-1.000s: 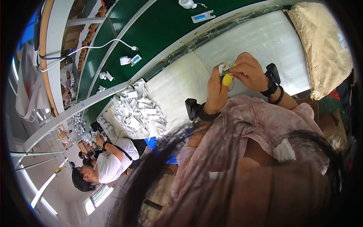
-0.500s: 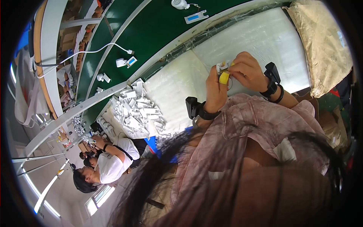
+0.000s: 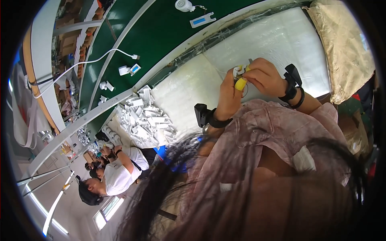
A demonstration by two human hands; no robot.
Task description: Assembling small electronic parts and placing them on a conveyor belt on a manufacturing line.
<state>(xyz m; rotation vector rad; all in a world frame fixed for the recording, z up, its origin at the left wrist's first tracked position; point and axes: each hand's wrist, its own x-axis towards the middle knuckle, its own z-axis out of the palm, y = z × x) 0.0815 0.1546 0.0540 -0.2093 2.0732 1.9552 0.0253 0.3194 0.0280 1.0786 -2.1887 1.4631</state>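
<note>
My left hand [image 3: 229,96] and my right hand [image 3: 265,78] meet over the pale, plastic-covered work surface [image 3: 265,44]. Between their fingertips is a small white plastic part [image 3: 236,72], pinched by the left and worked at by the right. A yellow cover, seemingly a finger cot [image 3: 240,84], wraps a left fingertip; another bit of yellow shows by the right fingers. A thin dark wire loops below the part. The fingers hide most of the part, so its exact kind cannot be made out.
A heap of white plastic housings [image 3: 144,116] lies left of my hands. On the green bench [image 3: 148,36] beyond are a white cable [image 3: 92,60], a round white device [image 3: 184,5] and several white pieces. Brown paper [image 3: 341,48] covers the right. A co-worker [image 3: 120,172] sits far left.
The view has shifted slightly. My hands stay together on the white part, with only small finger movements; the right fingers remain at its edge.
</note>
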